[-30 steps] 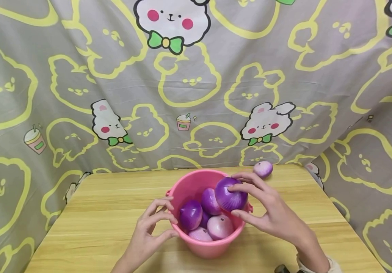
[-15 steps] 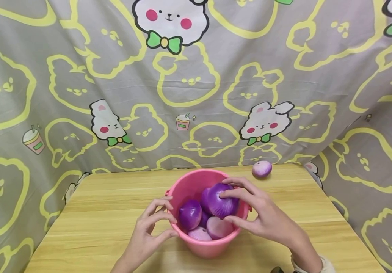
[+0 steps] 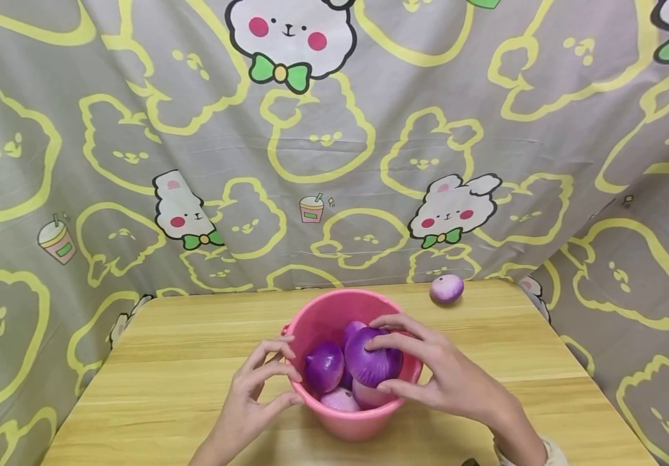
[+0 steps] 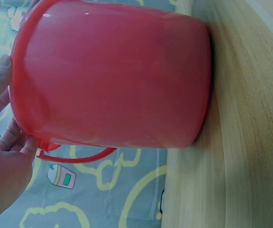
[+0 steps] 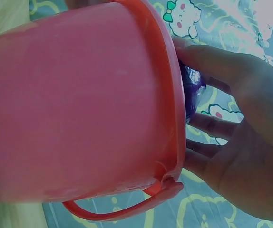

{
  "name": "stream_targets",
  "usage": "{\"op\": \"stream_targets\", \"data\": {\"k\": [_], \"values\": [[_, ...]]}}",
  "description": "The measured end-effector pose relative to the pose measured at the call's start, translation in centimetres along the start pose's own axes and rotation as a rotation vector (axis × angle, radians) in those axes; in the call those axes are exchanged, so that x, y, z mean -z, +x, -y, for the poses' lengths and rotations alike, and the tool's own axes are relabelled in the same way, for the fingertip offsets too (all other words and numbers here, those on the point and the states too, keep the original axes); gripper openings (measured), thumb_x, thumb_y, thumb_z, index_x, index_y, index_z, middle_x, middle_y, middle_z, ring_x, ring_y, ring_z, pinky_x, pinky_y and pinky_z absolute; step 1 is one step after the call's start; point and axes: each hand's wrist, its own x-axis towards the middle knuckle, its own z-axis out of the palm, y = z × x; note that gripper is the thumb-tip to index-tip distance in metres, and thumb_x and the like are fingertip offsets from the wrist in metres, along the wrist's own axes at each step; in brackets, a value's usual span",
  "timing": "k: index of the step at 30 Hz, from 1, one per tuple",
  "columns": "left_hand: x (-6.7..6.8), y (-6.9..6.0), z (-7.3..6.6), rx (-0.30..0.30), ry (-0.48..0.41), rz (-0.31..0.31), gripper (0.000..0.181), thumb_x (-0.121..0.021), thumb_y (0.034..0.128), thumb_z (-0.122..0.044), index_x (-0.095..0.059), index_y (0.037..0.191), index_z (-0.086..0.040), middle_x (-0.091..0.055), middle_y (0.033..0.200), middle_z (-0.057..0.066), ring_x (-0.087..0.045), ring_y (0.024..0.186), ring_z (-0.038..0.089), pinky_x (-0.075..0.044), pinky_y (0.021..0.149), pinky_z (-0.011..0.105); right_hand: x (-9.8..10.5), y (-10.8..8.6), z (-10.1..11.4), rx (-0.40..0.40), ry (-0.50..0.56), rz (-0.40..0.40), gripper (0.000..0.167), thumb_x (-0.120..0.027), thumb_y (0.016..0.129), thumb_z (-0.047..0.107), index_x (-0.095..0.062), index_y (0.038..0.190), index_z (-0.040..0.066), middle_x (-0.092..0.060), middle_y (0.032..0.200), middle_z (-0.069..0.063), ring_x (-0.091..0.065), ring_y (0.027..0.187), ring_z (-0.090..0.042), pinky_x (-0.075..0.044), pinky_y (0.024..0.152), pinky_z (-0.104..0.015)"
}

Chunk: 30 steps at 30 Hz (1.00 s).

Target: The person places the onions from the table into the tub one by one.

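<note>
A pink bucket (image 3: 358,424) stands upright on the table with several purple onions (image 3: 324,367) inside, some paler than others. My right hand (image 3: 436,369) holds a dark purple onion (image 3: 369,362) in the bucket's mouth, over the others, thumb on the near side and fingers across its top. In the right wrist view that onion (image 5: 192,90) shows just past the rim. On the left, the bent fingers and thumb of my left hand (image 3: 253,391) hold the bucket's rim; the left wrist view shows the bucket's wall (image 4: 112,76) beside them. Onions lower down are partly hidden.
One pale purple onion (image 3: 447,288) lies by itself at the back right of the wooden table (image 3: 195,336). Behind hangs a grey cartoon-print curtain (image 3: 334,162). A dark object pokes in at the bottom edge. The bucket's handle (image 4: 86,156) hangs down its far side.
My right hand has carried the onion left and down, from the bucket's right rim into its mouth. The left hand keeps its place on the rim.
</note>
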Motion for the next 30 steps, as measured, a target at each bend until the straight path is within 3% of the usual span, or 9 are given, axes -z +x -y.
{"op": "stream_targets", "data": {"k": [13,19,30], "values": [[0.0,0.0,-0.2,0.009,-0.001,0.002,0.024,-0.084,0.08,0.0,-0.07,0.099,-0.002,-0.056,0.117,0.017,-0.049,0.133,0.035,-0.039,0.122,0.04,-0.3,0.2,0.3,-0.001,0.03,0.018,0.048,-0.082,0.09,0.029,-0.063,0.134,0.028,-0.053,0.143,0.0,-0.055,0.128,-0.021,-0.06,0.095,-0.029],[0.1,-0.4,0.5,0.006,0.002,0.002,0.024,-0.084,0.0807,-0.001,-0.07,0.1,-0.003,-0.056,0.117,0.017,-0.049,0.133,0.036,-0.04,0.121,0.041,-0.4,0.3,0.4,0.019,0.03,0.026,0.047,-0.081,0.091,0.028,-0.063,0.134,0.028,-0.052,0.144,0.001,-0.054,0.128,-0.019,-0.061,0.093,-0.028],[0.3,-1.0,1.3,0.005,-0.005,0.006,0.026,-0.084,0.0803,0.0,-0.071,0.102,-0.004,-0.054,0.116,0.021,-0.048,0.131,0.042,-0.039,0.121,0.043,-0.7,0.2,0.5,-0.006,0.018,0.054,0.046,-0.078,0.094,0.029,-0.061,0.136,0.032,-0.055,0.143,0.005,-0.055,0.13,-0.017,-0.058,0.101,-0.033]]}}
